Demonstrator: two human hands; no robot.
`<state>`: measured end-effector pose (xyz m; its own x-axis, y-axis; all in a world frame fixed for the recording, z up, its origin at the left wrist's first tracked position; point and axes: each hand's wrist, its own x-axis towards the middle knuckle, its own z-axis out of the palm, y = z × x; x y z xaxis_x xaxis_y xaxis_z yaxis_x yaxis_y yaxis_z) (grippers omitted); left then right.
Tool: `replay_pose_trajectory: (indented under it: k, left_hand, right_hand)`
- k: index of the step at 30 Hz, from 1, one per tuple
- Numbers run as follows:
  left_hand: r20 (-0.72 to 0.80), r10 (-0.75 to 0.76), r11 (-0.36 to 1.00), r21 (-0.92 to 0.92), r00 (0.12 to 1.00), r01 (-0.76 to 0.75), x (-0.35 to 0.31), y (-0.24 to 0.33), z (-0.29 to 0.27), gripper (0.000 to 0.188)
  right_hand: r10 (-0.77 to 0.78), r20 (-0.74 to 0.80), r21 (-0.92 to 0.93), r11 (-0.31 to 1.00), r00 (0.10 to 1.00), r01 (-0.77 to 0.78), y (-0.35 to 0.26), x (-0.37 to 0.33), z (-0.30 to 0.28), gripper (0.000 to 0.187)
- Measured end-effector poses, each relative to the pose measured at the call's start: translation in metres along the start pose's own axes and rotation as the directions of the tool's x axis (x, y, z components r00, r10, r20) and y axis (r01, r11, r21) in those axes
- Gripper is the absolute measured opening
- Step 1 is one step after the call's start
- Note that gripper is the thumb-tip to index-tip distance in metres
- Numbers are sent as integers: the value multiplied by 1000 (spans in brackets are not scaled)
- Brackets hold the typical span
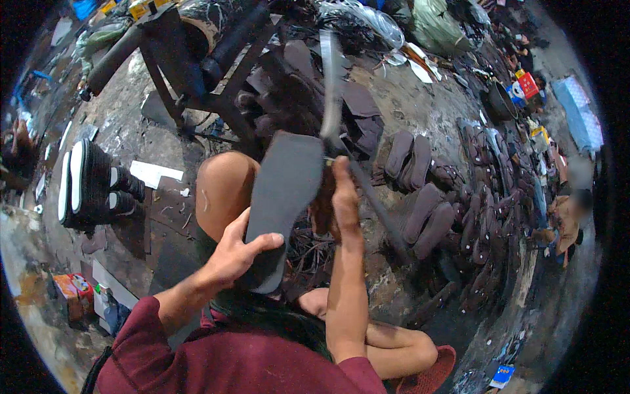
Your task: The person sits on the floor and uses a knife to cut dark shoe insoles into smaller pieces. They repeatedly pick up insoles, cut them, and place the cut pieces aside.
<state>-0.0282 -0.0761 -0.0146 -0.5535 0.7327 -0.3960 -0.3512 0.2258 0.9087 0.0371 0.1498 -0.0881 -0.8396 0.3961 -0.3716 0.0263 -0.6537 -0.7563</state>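
Observation:
My left hand (239,246) is closed on a long dark grey shoe sole (287,174), its thumb lying across the lower part of the upper face. The sole is tilted up over my bare knee (226,190). Close to its right edge is my right hand (341,200), thumb pointing up; its fingers are shadowed and blurred, so whether they grip the sole is unclear. Just beyond the sole's far end rises a narrow pale upright strip (329,85), blurred, perhaps a wheel seen edge-on. Whether the sole touches it cannot be made out.
A dark metal frame (180,59) stands ahead on the left. White-edged black soles (85,180) stand at the left. Many dark brown soles (430,220) lie in rows at the right, with a heap of dark pieces (357,111) ahead. Another person (566,220) is at the far right.

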Motion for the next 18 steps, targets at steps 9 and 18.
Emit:
replay_pose_trajectory:
  k: [9, 18]
  left_hand:
    - [265, -86, 984, 176, 960, 40, 6, 18, -12, 69]
    - [420, -183, 964, 253, 889, 78, -15, 35, -37, 70]
  right_hand:
    - [-220, -112, -115, 971, 969, 208, -29, -2, 4, 60]
    - [-50, -141, 180, 981, 989, 75, -32, 10, 1, 62]
